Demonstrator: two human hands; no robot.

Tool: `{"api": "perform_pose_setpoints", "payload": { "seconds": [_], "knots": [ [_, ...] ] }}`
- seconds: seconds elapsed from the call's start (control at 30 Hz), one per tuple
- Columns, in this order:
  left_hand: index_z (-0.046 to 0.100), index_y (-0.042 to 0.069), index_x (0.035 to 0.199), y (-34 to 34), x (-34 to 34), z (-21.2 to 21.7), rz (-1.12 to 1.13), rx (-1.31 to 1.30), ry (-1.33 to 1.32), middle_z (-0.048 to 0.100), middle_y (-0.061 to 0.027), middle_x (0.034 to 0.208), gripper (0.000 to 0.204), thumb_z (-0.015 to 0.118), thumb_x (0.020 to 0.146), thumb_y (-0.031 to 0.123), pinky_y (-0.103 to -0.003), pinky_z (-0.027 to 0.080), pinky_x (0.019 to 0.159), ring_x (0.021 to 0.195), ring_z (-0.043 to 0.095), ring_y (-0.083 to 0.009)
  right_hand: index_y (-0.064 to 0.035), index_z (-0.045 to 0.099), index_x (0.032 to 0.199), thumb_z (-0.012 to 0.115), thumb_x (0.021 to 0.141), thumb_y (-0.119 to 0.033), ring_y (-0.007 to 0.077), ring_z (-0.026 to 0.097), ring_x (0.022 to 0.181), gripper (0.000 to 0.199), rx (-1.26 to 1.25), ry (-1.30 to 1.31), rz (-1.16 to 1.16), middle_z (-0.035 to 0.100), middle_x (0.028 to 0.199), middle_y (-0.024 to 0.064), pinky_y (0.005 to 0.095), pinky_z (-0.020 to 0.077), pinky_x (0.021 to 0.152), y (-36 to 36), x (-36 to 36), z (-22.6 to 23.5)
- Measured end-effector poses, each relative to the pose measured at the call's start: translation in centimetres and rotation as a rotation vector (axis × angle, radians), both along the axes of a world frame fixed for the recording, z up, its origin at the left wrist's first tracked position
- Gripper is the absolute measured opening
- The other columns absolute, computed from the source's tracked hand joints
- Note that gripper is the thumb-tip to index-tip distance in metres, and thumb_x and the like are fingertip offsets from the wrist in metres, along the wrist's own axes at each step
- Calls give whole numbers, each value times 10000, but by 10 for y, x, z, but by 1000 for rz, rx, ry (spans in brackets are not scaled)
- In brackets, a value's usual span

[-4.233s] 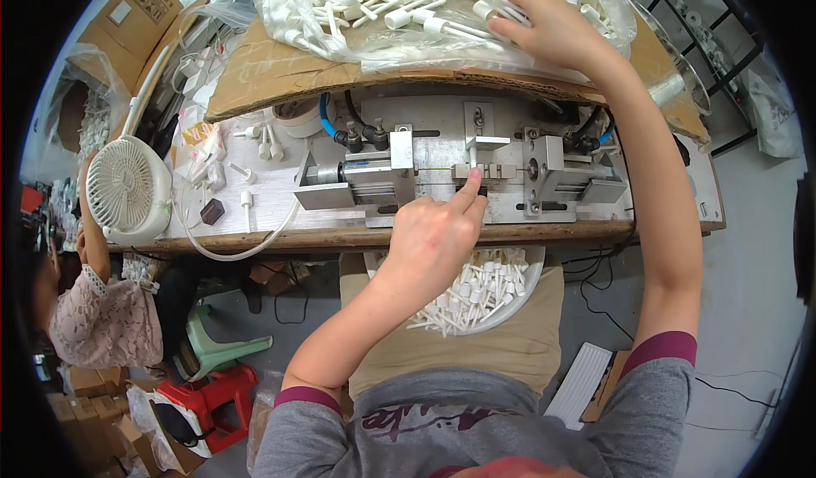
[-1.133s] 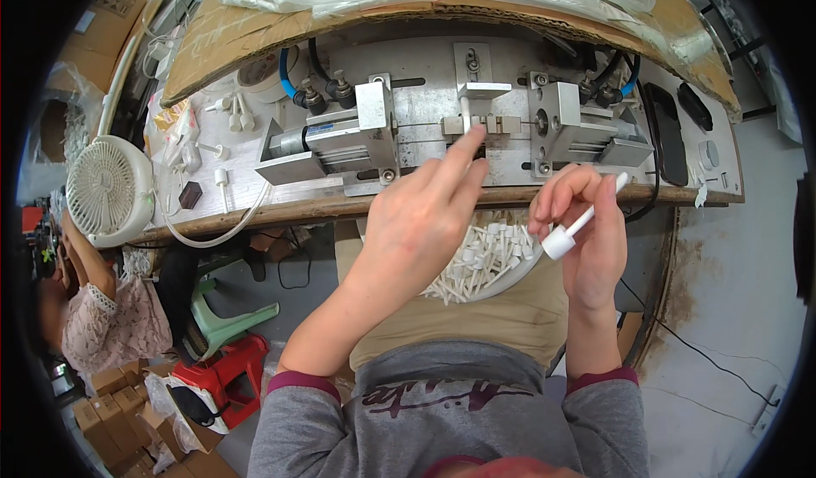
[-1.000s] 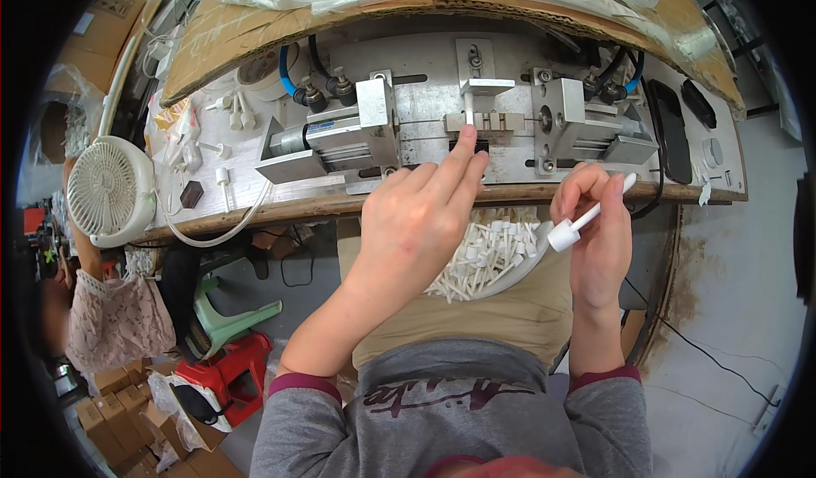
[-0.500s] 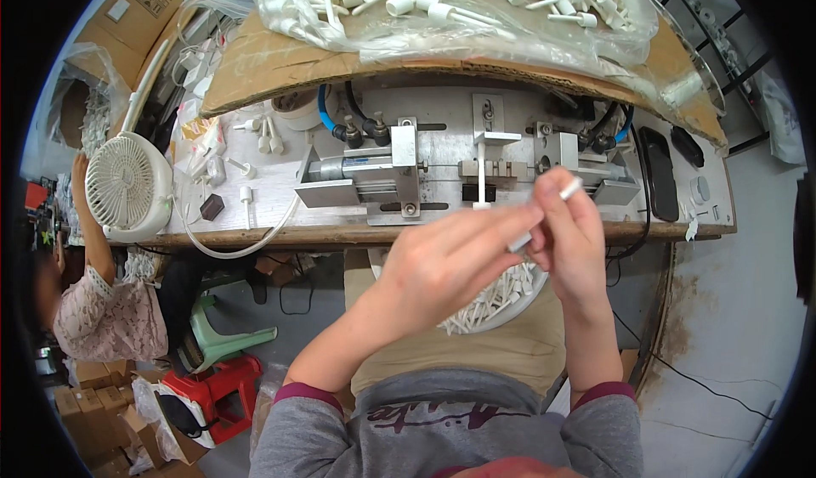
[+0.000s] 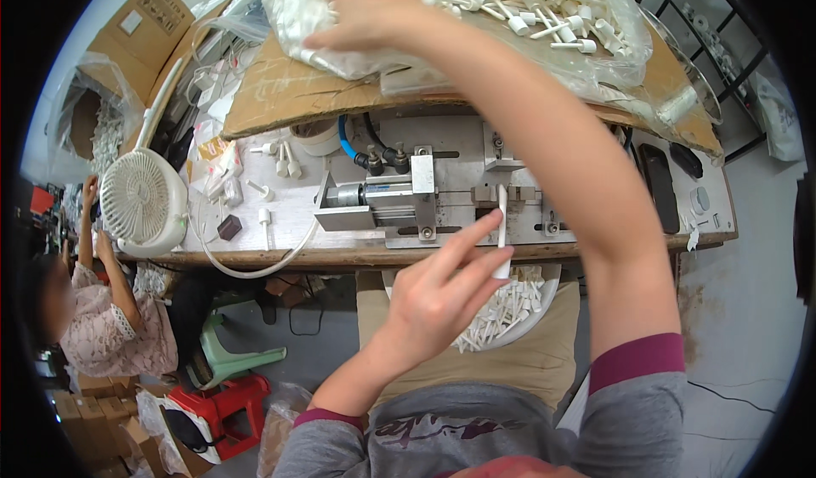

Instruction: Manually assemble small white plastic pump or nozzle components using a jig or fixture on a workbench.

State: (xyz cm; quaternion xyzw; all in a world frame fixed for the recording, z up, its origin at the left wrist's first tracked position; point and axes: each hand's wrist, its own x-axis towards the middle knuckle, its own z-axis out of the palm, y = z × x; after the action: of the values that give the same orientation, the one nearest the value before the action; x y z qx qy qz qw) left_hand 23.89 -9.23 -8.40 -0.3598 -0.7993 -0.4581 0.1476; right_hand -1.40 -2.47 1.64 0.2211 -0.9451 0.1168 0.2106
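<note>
My left hand (image 5: 433, 304) is closed on a white plastic stick with a wider end (image 5: 502, 223), pinched in its fingers and standing roughly upright before the metal fixture. Behind the stick is a small metal block (image 5: 484, 195) between the fixture's two sides. My right arm stretches across the bench, hiding the fixture's right side. At its end my right hand (image 5: 370, 11) is over the left part of a clear plastic bag (image 5: 408, 79), fingers spread. A heap of white capped sticks (image 5: 544, 19) lies in that bag.
A bowl of white sticks (image 5: 510, 312) rests at my lap. An air cylinder (image 5: 374, 196) with a blue hose stands on the bench. To the left are a white fan (image 5: 140, 197) and loose capped pieces (image 5: 289, 162); a phone (image 5: 659, 187) lies right. Another person sits far left.
My hands have come apart. My right hand has swung up and left to the bag, while my left hand stays near the fixture with a stick. The view has shifted slightly.
</note>
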Motion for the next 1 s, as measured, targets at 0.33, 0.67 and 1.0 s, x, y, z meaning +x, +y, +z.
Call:
{"api": "perform_pose_setpoints", "payload": {
  "seconds": [0.33, 0.67, 1.0],
  "knots": [
    [735, 31, 1042, 0, -8, -12, -28, -87, 49, 684, -111, 1231, 319, 818, 737, 70, -310, 575, 675, 798, 707, -205, -56, 638, 1269, 659, 798, -524, 363, 567, 1234, 664, 267, -42, 8, 632, 1280, 222, 489, 422, 1070, 56, -7, -8],
    [728, 34, 1041, 13, -20, -20, 78, -100, 164, 688, -105, 1227, 308, 813, 749, 88, -325, 562, 726, 865, 678, -217, -59, 728, 1070, 698, 877, -375, 351, 629, 1083, 372, 168, -354, 59, 656, 1167, 227, 430, 496, 925, 147, 28, 17],
    [710, 44, 1010, 28, -28, -23, 92, -392, 243, 689, -124, 1266, 256, 793, 782, 128, -313, 535, 630, 659, 677, -214, -29, 737, 905, 761, 880, -265, 233, 613, 851, 238, -313, -78, -129, 662, 953, 110, 360, 501, 777, 189, 70, 13]
  ]
}}
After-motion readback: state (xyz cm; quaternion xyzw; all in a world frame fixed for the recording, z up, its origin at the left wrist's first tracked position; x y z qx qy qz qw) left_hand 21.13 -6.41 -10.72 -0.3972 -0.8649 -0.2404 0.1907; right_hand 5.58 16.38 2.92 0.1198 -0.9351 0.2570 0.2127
